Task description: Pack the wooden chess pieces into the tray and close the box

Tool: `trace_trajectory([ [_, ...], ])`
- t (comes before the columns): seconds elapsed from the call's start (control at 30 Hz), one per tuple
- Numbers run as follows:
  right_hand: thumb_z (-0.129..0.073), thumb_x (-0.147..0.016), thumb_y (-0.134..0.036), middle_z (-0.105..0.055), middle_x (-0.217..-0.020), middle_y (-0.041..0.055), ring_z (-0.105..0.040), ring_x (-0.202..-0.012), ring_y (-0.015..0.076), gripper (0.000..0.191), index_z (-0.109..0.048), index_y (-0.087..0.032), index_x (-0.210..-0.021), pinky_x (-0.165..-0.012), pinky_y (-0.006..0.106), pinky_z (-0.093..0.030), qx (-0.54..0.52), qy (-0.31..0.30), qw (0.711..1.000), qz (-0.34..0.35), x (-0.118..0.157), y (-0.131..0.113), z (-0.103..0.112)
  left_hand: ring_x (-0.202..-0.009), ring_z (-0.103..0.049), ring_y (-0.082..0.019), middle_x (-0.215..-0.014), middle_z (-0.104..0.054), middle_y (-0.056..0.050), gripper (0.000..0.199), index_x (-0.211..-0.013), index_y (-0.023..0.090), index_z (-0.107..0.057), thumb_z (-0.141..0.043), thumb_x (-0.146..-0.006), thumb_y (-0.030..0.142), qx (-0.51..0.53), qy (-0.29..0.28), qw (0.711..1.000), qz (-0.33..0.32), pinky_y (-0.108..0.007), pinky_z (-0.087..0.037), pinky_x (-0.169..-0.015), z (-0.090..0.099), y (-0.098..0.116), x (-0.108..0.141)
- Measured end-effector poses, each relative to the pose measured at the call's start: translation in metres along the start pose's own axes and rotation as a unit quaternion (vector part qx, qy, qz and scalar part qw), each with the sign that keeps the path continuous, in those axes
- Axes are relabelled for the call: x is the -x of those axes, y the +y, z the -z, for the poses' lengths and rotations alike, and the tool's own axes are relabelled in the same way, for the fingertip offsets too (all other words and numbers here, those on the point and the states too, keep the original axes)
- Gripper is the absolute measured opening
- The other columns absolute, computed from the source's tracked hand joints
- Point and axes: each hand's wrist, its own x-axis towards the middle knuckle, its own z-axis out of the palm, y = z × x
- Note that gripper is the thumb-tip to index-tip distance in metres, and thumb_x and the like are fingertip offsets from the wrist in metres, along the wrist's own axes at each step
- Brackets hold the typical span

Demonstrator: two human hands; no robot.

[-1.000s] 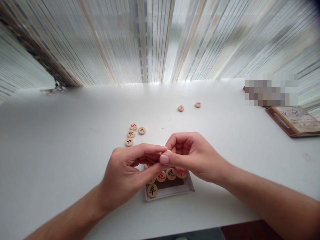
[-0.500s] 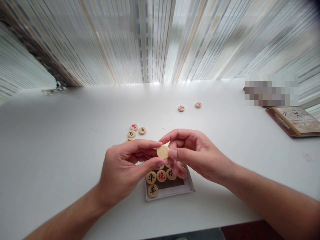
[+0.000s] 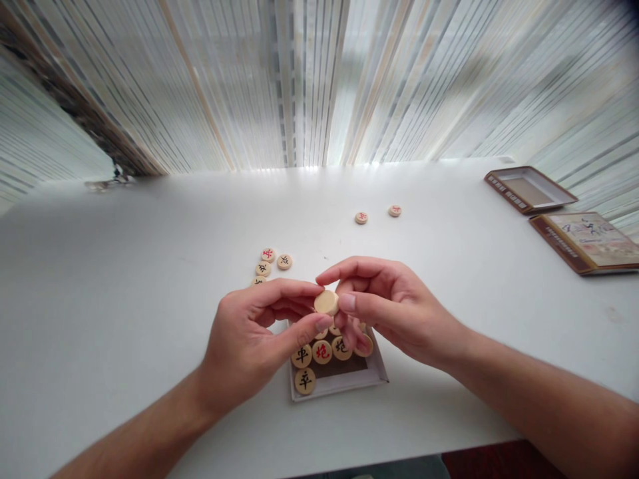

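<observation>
My left hand (image 3: 262,329) and my right hand (image 3: 392,309) hold one Chinese chess piece (image 3: 326,303) between their fingertips. Its face towards me is plain pale wood, and part of its rim shows at the right. Just below my hands stands a shallow open box (image 3: 349,381) with pieces laid in rows. Its nearest full row includes a black-marked piece (image 3: 301,355), a red cannon piece (image 3: 322,352) and a black cannon piece (image 3: 342,347). One black soldier piece (image 3: 305,380) lies alone in the front left corner. My hands hide the rows farther back.
Past my left hand lie several loose pieces, among them a red-marked one (image 3: 268,255) and a black-marked one (image 3: 284,261). Two red-marked pieces lie farther off, one (image 3: 361,217) left of the other (image 3: 395,210). An open box part (image 3: 514,197) and a printed box lid (image 3: 589,239) rest at the right.
The held piece has tilted slightly, so more of its right rim shows. My left hand has shifted a little to the right; my right hand has hardly moved.
</observation>
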Motion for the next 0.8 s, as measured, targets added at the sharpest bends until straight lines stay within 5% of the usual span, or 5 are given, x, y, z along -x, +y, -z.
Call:
trace_trajectory([
  [0.23, -0.083, -0.094, -0.014, -0.078, -0.078, 0.0015, -0.074, -0.066, 0.0096, 0.016, -0.079, -0.014, -0.109, -0.059, 0.015, -0.060, 0.171, 0.038, 0.977, 0.119, 0.001, 0.001, -0.006, -0.085, -0.085, -0.015, -0.098, -0.089, -0.002, 0.020, -0.115, 0.024, -0.088, -0.081, -0.097, 0.017, 0.038, -0.047, 0.998, 0.024, -0.018, -0.069, -0.081, -0.001, -0.002, -0.003],
  [0.43, -0.076, -0.096, -0.008, -0.070, -0.091, 0.0058, -0.070, -0.071, 0.0111, 0.028, -0.081, -0.010, -0.124, -0.066, 0.023, -0.061, 0.440, 0.044, 0.832, 0.334, 0.001, 0.010, 0.005, -0.077, -0.084, -0.015, -0.096, -0.089, -0.004, 0.018, -0.116, 0.021, -0.087, -0.080, -0.100, 0.025, 0.075, -0.036, 0.994, 0.071, -0.020, -0.070, -0.077, -0.002, 0.005, -0.004],
  [0.8, -0.078, -0.096, -0.009, -0.076, -0.097, 0.0124, -0.074, -0.081, 0.0150, 0.020, -0.081, -0.005, -0.115, -0.075, 0.025, -0.064, 0.547, 0.054, 0.737, 0.393, 0.002, 0.005, 0.003, -0.077, -0.084, -0.017, -0.088, -0.087, -0.004, 0.016, -0.112, 0.018, -0.085, -0.080, -0.098, 0.026, 0.071, -0.040, 0.992, 0.093, -0.022, -0.070, -0.078, -0.004, 0.007, -0.005],
])
